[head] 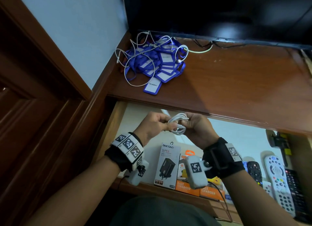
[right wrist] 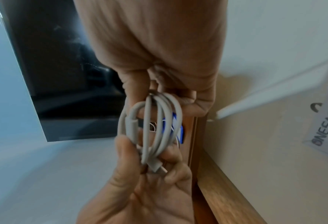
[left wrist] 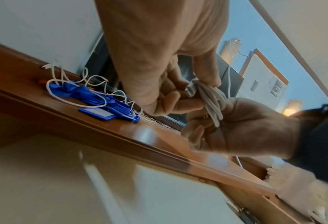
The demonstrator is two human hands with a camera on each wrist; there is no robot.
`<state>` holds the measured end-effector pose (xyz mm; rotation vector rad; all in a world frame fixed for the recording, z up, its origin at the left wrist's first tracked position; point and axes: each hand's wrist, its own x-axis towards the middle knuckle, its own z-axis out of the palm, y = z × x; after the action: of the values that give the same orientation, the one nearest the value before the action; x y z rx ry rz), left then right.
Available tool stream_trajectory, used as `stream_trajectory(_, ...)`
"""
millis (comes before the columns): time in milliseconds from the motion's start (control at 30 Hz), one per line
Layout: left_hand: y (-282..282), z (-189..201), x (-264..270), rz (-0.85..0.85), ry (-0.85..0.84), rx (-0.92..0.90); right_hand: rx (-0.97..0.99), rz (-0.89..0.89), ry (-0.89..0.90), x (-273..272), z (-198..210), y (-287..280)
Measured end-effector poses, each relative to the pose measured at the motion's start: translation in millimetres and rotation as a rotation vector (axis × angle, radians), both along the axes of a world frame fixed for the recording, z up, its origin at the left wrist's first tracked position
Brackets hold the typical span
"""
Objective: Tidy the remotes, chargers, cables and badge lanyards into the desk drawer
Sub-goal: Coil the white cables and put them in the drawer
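Note:
A coiled white cable (head: 179, 124) (left wrist: 213, 98) (right wrist: 155, 121) hangs between both hands above the open drawer (head: 116, 124). My left hand (head: 160, 122) (left wrist: 186, 91) pinches one side of the coil near a plug. My right hand (head: 190, 122) (right wrist: 159, 94) grips the other side with curled fingers. A pile of blue badge lanyards (head: 157, 60) (left wrist: 105, 106) tangled with loose white cables (head: 130, 56) lies on the desk top at the back left. In the drawer lie charger boxes (head: 167, 165) and several remotes (head: 276, 180).
A dark TV screen (head: 219, 13) stands at the back of the brown desk top (head: 236, 83). Orange charger boxes (head: 185, 187) sit at the drawer's front. A black tool (head: 278, 141) lies at the drawer's right. A wooden door frame (head: 42, 107) stands to the left.

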<state>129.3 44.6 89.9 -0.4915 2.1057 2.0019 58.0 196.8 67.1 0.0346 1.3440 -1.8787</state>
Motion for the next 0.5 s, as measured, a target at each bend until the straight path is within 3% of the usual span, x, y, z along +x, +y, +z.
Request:
stream_trajectory(133, 6, -1, -3, 0.096, -0.052, 0.039, 0.037, -0.002, 0.091, -3, 7, 8)
stream_trajectory(233, 6, 3, -5, 0.044, -0.139, 0.095, 0.145, 0.020, 0.214, -3, 10, 11)
stream_trajectory(367, 1, 3, -2, -0.042, -0.251, -0.047, 0.296, 0.038, 0.329, 6, 7, 7)
stream_trajectory(500, -1, -5, 11, -0.073, -0.243, -0.137, 0.368, 0.082, 0.394, 10, 5, -3)
